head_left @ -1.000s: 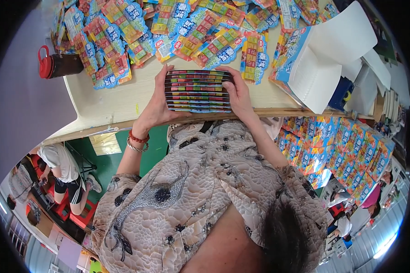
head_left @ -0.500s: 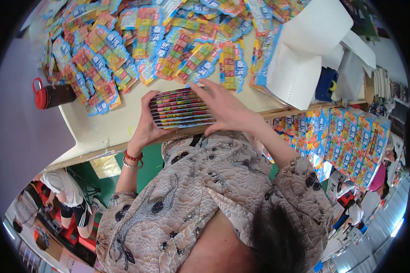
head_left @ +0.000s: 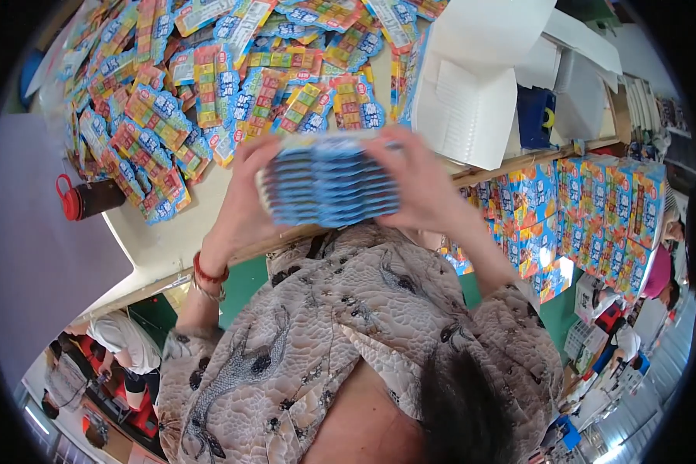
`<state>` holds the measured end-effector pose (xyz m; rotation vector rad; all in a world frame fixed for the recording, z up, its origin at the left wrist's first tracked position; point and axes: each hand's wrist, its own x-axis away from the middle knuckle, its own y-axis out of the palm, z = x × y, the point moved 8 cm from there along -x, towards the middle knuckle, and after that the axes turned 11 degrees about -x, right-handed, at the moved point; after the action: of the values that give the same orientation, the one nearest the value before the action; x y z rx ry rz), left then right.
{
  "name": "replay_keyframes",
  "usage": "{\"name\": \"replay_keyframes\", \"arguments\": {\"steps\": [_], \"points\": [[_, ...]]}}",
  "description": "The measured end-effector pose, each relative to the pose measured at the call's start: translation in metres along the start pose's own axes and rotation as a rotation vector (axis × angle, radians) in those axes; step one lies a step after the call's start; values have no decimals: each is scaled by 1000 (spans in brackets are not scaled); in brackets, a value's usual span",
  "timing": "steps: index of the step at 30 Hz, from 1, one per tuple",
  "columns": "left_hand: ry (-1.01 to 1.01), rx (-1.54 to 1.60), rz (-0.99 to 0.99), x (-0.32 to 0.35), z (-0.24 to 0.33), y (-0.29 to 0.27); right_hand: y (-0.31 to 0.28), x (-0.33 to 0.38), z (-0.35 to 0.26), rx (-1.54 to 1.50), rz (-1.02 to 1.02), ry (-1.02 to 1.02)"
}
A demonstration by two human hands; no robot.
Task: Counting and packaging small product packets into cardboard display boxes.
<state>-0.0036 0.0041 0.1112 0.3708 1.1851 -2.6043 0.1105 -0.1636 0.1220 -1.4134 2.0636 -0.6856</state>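
Observation:
Between both hands I hold a stack of flat blue-edged packets (head_left: pixel 334 185), its layered edges facing me and slightly blurred by motion. My left hand (head_left: pixel 249 189) is closed around the stack's left end. At the other end, my right hand (head_left: pixel 425 182) grips it with the fingers over the top corner. The stack is held up at the front edge of the cream table (head_left: pixel 158 243), close to my body. Just beyond it lies a heap of similar colourful packets (head_left: pixel 259 100), showing rows of small squares and blue scalloped ends.
Right of the heap stands an open white-lined carton (head_left: pixel 472 108), with a blue tape dispenser (head_left: pixel 535 116) beside it. A dark bottle with a red lid (head_left: pixel 93 197) is at the left. Printed boxes (head_left: pixel 595 213) are piled below the table's right side. Other people sit farther off.
The stack has been turned so its blue edges face me instead of the multicoloured ones. My right hand has shifted to its right end, and the stack appears raised.

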Motion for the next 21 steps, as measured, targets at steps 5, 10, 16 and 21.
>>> {"name": "replay_keyframes", "arguments": {"steps": [5,10,16,21], "points": [[400,-182,42,-141,73,36,-113,34,47,26,306,189],[422,-226,-214,-196,61,124,-134,70,106,-7,314,289],[454,-286,-288,-200,57,162,-128,91,123,272,133,447],[476,-304,-387,-192,60,166,-125,91,107,251,299,278]]}}
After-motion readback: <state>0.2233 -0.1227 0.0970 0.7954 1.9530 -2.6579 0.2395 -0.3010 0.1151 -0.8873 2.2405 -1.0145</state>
